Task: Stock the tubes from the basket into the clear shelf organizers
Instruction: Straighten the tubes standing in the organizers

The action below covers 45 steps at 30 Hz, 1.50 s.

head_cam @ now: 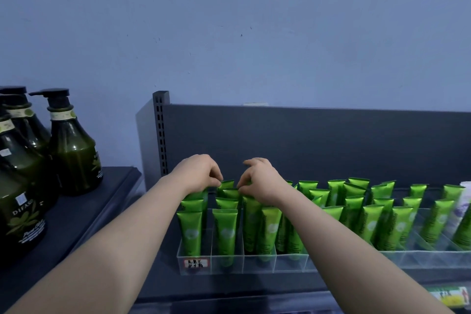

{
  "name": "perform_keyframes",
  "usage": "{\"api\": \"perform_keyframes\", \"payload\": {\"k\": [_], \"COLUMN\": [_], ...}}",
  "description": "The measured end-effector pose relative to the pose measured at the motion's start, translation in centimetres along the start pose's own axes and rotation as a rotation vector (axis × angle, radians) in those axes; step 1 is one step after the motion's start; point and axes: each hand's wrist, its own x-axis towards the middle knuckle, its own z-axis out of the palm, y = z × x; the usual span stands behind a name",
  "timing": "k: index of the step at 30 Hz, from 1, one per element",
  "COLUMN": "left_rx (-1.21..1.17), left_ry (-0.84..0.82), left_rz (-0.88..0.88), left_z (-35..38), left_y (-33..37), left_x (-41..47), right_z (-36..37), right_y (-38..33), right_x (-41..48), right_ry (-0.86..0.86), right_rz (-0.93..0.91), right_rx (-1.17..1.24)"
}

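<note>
Your forearms (122, 242) cross the clear organizer (257, 264); left hand (201, 173) and right hand (262, 182) pinch green tubes (226, 183) at its back, probably light and squashy: hold the crimps.

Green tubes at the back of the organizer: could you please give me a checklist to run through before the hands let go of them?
1. Left hand grip on the rear tubes: ok, fingers pinch a top edge.
2. Right hand grip: ok, fingers pinch a top edge.
3. Rear tubes seated in the organizer: cannot tell, front tubes hide their bases.
4. Front tubes upright: ok.
5. Tubes further right straight: not ok, several lean.
6. Basket within reach: cannot tell, not in view.
</note>
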Motion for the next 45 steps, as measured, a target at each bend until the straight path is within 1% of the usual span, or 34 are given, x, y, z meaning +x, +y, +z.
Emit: {"api": "perform_keyframes", "payload": {"k": [6, 12, 20, 24, 27, 31, 40, 45], "left_rx": [0.018, 0.003, -0.042, -0.029, -0.023, -0.029, -0.041, -0.059], "left_ry": [0.031, 0.049, 0.033, 0.098, 0.130, 0.098, 0.013, 0.036], "left_rz": [0.049, 0.050, 0.034, 0.044, 0.040, 0.044, 0.043, 0.042], "left_z": [-0.3, -0.1, 0.1, 0.2, 0.4, 0.4, 0.4, -0.1], "left_y": [0.4, 0.1, -0.3, -0.2, -0.1, -0.3, -1.0, -1.0], "left_x": [0.1, 0.4, 0.4, 0.4, 0.3, 0.4, 0.6, 0.2], "right_z": [0.9, 1.0, 0.9, 1.3, 1.3, 0.9, 0.0, -1.3], "right_y": [-0.2, -0.3, 0.4, 0.4, 0.1, -0.5, -0.7, 0.0], "right_x": [0.0, 0.3, 0.6, 0.4, 0.4, 0.3, -0.1, -0.5], "right_ry": [0.076, 0.067, 0.056, 0.093, 0.082, 0.039, 0.000, 0.008], "right_rz": [-0.039, -0.013, -0.004, -0.029, -0.040, -0.042, -0.060, -0.049], "right_rx": [0.011, 0.063, 0.152, 0.144, 0.126, 0.142, 0.163, 0.229]}}
